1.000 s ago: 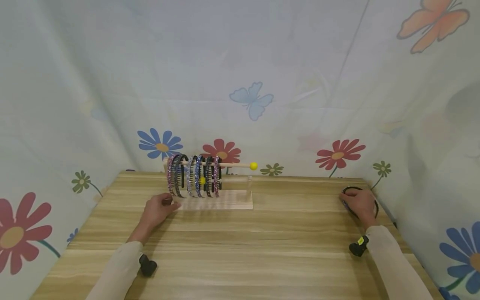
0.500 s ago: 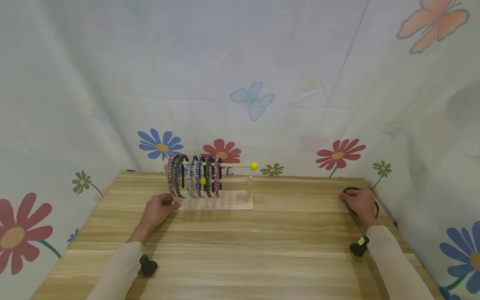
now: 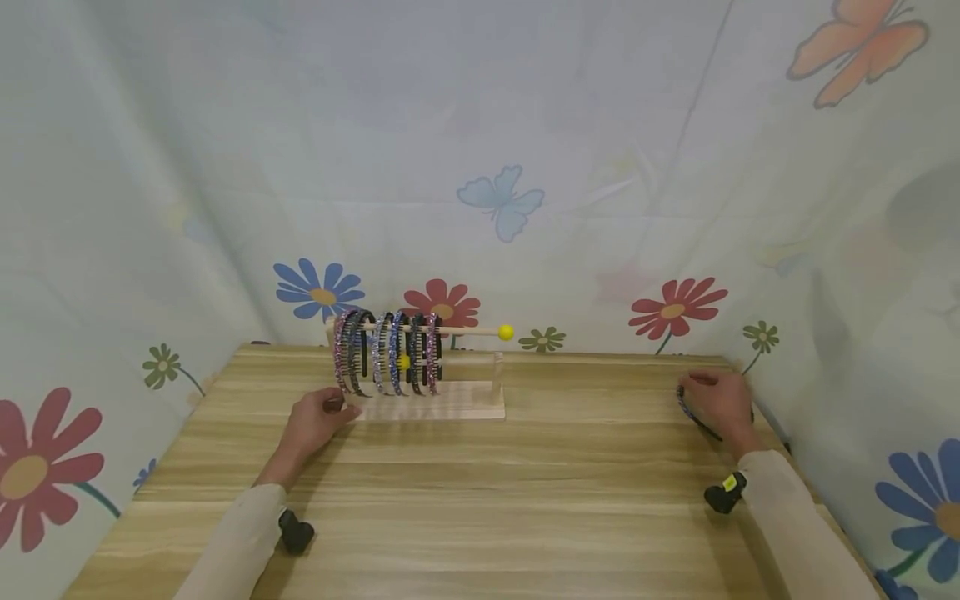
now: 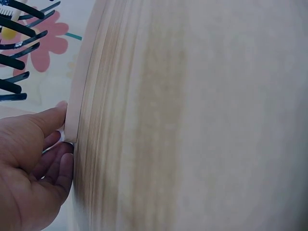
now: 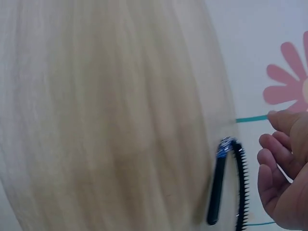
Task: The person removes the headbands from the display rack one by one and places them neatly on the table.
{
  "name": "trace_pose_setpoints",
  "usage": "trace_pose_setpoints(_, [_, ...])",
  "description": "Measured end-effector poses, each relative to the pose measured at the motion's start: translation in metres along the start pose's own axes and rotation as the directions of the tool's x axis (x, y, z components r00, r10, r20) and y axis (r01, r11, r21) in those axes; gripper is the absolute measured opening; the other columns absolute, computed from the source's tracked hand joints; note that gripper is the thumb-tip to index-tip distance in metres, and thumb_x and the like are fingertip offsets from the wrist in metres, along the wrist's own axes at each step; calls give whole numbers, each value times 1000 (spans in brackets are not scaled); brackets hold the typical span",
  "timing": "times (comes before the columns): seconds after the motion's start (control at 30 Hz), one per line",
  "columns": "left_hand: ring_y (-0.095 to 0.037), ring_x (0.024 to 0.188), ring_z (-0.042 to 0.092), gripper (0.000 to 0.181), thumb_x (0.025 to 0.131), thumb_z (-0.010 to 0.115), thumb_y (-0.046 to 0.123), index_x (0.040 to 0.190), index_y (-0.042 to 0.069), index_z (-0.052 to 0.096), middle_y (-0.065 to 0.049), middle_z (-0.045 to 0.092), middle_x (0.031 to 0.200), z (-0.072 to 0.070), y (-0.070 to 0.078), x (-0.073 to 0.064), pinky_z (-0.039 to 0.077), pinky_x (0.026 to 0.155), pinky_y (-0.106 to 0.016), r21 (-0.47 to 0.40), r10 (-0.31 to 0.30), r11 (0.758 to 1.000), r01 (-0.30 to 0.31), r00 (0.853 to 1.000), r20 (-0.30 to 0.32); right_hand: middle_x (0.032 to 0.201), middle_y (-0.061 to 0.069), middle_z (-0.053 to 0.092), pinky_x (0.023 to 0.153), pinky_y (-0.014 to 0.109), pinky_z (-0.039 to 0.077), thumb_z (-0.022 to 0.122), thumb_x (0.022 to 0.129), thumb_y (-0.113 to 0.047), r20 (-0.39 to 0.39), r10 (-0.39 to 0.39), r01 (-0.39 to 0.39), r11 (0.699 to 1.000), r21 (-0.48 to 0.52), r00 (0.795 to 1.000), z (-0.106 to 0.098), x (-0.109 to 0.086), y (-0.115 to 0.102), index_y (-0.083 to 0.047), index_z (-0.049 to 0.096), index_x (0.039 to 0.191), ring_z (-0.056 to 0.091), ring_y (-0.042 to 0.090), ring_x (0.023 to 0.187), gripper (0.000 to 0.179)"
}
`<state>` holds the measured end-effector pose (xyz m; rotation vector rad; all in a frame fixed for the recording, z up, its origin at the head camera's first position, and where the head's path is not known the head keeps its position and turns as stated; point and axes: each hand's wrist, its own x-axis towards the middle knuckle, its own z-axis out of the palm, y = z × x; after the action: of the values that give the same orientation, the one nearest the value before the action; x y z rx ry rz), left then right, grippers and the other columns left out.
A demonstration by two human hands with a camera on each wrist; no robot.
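The front left corner of the stand [image 3: 472,402] is being pinched by the fingers of the left hand [image 3: 313,421], the thumb being set against one face and the other fingers being curled at its end. Well to the right of the stand, the fingers of the right hand [image 3: 720,400] are being held loosely curled, a small gap being left between thumb and forefinger. Just beside them a headband [image 5: 240,185] is being shown, with a strip of background being seen in between; in the head view it is being partly covered by that hand, and whether it is being wholly borne by the worktop [image 3: 525,500] cannot be told.

On the stand's upper rod [image 3: 472,330], a row of hung headbands [image 3: 395,354] in glittering pink, black, silver and blue is being carried, gathered toward the stand's left end. The rod is being capped at the stand's right by a yellow ball [image 3: 506,332]; a second ball [image 3: 405,362] is being half hidden among the row.

In front of the stand, to either side, a black camera [image 3: 297,533] is being worn at each pale sleeve [image 3: 232,542]. Behind the stand a backdrop [image 3: 375,125] is being hung, printed with flowers and butterflies.
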<state>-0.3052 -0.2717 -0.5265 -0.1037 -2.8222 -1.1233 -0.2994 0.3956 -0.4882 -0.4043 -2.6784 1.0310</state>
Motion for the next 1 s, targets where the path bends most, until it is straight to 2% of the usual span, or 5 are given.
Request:
trace_pose_setpoints(0.37, [-43, 114, 66, 36, 96, 74, 27, 117, -2, 70, -28, 69, 122, 0, 0, 0, 54, 94, -57, -7, 8, 1000, -8, 1000, 2, 121, 23, 71, 88, 52, 57, 64, 99, -48, -15, -197, 197, 980, 20, 980, -8, -7, -30, -1, 67, 131, 66, 38, 109, 57])
trace_pose_setpoints(0.5, [-44, 114, 66, 36, 96, 74, 26, 117, -3, 70, -29, 67, 124, 0, 0, 0, 54, 95, -58, -9, 13, 1000, -13, 1000, 2, 117, 20, 73, 79, 36, 60, 67, 98, -48, -11, -273, 274, 962, 17, 962, -9, -13, -43, -2, 69, 130, 68, 36, 105, 55])
trace_pose_setpoints(0.6, [-43, 113, 66, 34, 96, 74, 25, 115, -2, 70, -29, 68, 123, -1, 0, -1, 54, 94, -58, -9, 19, 1000, -19, 1000, -3, 114, 17, 74, 71, 17, 54, 69, 96, -46, -15, -332, 332, 943, 26, 943, -7, -15, -54, -4, 71, 128, 69, 32, 99, 52])
trace_pose_setpoints(0.7, [-42, 112, 67, 34, 96, 74, 25, 115, -2, 70, -28, 69, 120, -1, -1, -1, 54, 93, -57, -9, 22, 1000, -22, 1000, -6, 110, 16, 75, 68, 8, 48, 73, 95, -39, -35, -381, 383, 921, 70, 924, -4, -19, -67, -4, 72, 125, 68, 28, 94, 46])
trace_pose_setpoints(1.0, [-44, 115, 66, 44, 96, 74, 28, 124, -5, 67, -29, 67, 125, 0, -4, 2, 54, 95, -57, -19, 5, 1000, -5, 1000, 6, 102, 12, 78, 65, 11, 51, 79, 92, -29, -71, -464, 469, 869, 159, 883, 6, -35, -108, -7, 76, 120, 65, 11, 82, 36])
